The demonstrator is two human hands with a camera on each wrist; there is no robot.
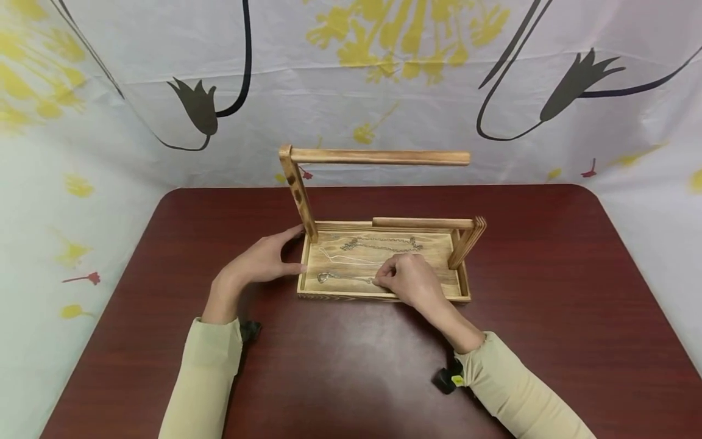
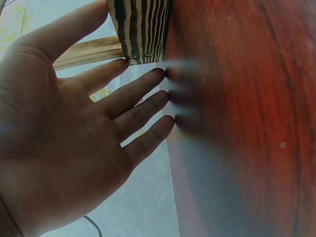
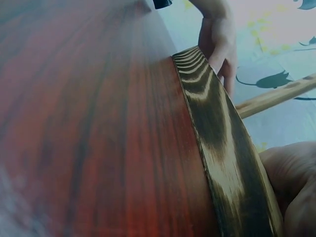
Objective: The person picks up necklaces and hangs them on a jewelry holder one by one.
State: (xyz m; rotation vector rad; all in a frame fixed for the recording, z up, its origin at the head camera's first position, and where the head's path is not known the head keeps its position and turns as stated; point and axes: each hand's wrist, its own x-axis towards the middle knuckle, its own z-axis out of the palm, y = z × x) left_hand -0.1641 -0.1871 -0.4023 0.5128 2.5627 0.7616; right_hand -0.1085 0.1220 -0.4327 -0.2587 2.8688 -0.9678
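A shallow wooden tray (image 1: 340,296) with upright posts stands on the table. Three necklaces lie stretched out lengthwise in it: a thick chain necklace (image 1: 384,247) at the back, a thin pale necklace (image 1: 348,260) in the middle and a pendant necklace (image 1: 342,278) at the front, its pendant to the left. With thumb and fingertips, my right hand (image 1: 412,280) pinches the right end of the pendant necklace, low over the tray floor. My left hand (image 1: 260,259) spreads its straight fingers at the tray's left end; in the left wrist view, thumb and forefinger touch the wood.
A tall post (image 1: 298,198) rises from the tray's left end and carries a long bar (image 1: 378,157). Lower, a shorter bar (image 1: 422,223) tops the right post (image 1: 465,247). The dark red table (image 1: 340,366) reaches back to a patterned cloth (image 1: 356,97).
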